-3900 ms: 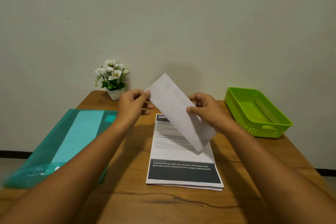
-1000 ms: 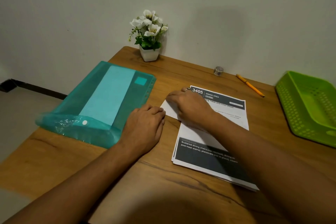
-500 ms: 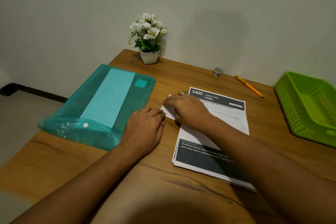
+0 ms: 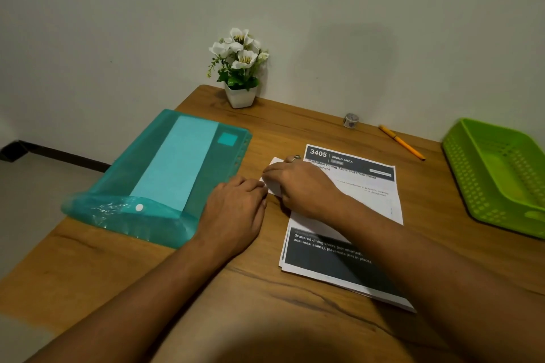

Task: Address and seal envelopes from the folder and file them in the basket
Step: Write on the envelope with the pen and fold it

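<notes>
Sealing step, by the look: your right hand [image 4: 298, 183] and left hand [image 4: 239, 209] press flat, palms down, on the white paper envelope [image 4: 272, 186] on the wooden worktop [image 4: 265, 289]; next, reach the orange pen [image 4: 401, 142] to address it.

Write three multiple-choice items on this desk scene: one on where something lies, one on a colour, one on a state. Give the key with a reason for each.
1. Where does the orange pen lie?
A. in the basket
B. on the table between the tape roll and the green basket
C. on the folder

2. What colour is the plastic folder?
A. teal
B. red
C. black

3. What is the state of the white envelope?
A. held up in the air
B. standing in the basket
C. flat on the table under both hands

Key: 1 B, the pen rests on bare wood near the wall. 2 A, the folder is see-through teal. 3 C, the left hand and right hand press it down.
</notes>
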Demonstrator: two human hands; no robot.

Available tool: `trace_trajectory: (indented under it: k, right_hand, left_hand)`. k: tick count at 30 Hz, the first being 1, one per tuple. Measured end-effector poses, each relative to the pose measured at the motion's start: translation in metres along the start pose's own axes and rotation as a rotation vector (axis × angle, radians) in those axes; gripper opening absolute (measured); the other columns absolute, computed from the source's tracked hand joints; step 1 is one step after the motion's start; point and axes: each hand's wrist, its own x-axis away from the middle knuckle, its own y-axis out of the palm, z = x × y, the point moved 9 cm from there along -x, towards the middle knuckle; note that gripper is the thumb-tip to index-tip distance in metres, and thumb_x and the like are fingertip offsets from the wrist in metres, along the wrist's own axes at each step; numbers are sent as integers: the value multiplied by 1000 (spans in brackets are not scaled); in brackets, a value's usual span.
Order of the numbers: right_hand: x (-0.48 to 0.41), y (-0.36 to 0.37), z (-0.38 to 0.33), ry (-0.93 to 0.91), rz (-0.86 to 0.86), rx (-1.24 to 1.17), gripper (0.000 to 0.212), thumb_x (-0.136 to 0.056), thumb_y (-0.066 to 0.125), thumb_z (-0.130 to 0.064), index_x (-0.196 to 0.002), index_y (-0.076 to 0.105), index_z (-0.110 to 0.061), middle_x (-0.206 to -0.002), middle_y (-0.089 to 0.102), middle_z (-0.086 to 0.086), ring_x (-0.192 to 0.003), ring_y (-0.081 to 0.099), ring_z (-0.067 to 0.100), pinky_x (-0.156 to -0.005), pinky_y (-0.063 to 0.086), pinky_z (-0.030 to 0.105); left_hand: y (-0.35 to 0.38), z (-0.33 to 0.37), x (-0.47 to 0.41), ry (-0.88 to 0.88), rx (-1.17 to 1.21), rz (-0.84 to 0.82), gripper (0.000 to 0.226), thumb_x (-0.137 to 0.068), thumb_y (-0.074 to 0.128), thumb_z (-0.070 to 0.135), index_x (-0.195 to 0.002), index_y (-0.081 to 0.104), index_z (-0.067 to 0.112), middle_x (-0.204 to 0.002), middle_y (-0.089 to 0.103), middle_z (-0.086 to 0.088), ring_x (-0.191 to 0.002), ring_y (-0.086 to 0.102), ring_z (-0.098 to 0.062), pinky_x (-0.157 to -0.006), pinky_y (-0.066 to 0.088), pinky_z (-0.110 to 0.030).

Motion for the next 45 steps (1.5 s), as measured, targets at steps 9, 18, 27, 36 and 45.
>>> trace_trajectory:
  k: [9,18,27,36,45]
  right_hand:
    - [-6,-4,34,278,-30,-62,40,-88,56,-3,-122,70,-20,-125,71,0,-115,57,28,-89,55,48]
    - [50,-33,64,440,11,-253,39,-105,49,-17,-141,63,-20,-145,63,3,-133,56,27,-103,51,47]
    - [125,-45,109,608,66,-247,41,-100,50,-10,-134,68,-22,-141,66,-1,-129,59,24,-99,55,49]
    - [142,-43,122,634,79,-241,37,-108,49,-24,-143,60,-18,-144,62,2,-130,56,25,-98,51,43]
    - [166,-9,138,730,105,-363,65,-105,46,-59,-158,39,-23,-161,45,0,-141,48,24,-109,44,45]
  left_hand:
    - [2,0,1,-2,-3,-3,27,-97,60,31,-117,75,19,-117,73,3,-104,64,-18,-78,54,-37]
    - [5,1,0,11,-20,-22,32,-100,56,33,-126,72,21,-119,69,2,-105,60,-19,-80,49,-37]
    - [10,35,-28,87,8,-12,42,-101,42,42,-129,67,23,-130,64,-1,-118,54,-24,-90,46,-43]
    - [77,53,-89,-52,-4,-367,65,-104,27,61,-160,25,27,-167,21,-10,-154,15,-30,-122,16,-62]
    - [82,54,-70,145,35,-436,71,-101,13,65,-163,18,29,-171,14,-3,-158,6,-25,-126,5,-57]
